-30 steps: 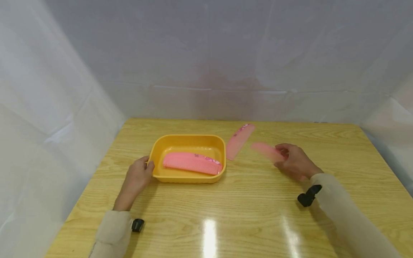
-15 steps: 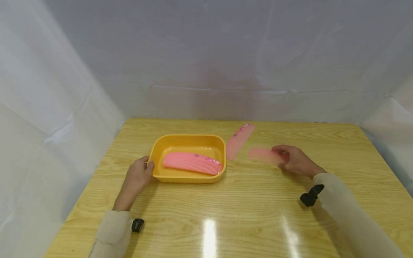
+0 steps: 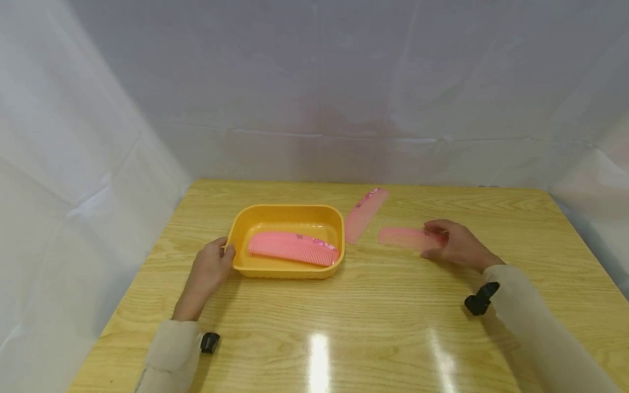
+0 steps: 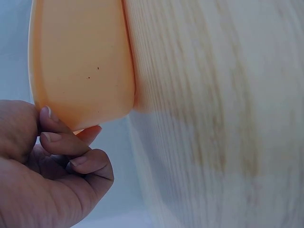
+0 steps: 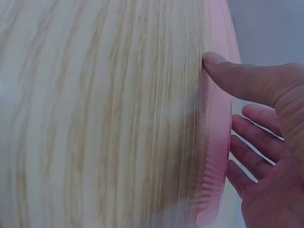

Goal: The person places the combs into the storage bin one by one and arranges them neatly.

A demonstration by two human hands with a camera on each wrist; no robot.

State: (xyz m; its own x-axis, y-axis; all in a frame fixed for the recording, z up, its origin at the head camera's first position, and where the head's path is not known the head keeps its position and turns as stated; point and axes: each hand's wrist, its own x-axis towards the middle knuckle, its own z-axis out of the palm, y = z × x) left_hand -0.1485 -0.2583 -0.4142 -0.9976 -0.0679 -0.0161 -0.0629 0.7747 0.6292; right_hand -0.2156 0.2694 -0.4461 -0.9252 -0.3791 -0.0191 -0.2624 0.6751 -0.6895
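Note:
In the head view my left hand pinches the left rim of a yellow plastic tray. The left wrist view shows its thumb and curled fingers at the tray's corner. A pink comb lies inside the tray. On the table to the right, another pink comb lies flat, its right end partly hidden by my right hand. In the right wrist view the thumb is on the tooth side of this comb, the loosely extended fingers along its back edge.
A third pink comb, flower-printed, lies slanted just right of the tray. The wooden table ends at a pale sheet hanging behind, with more sheeting at both sides. Each wrist carries a black camera.
The comb at my right hand has swung from slanted to nearly level and come to rest. That hand has shifted slightly right along it. The left hand and tray stay put.

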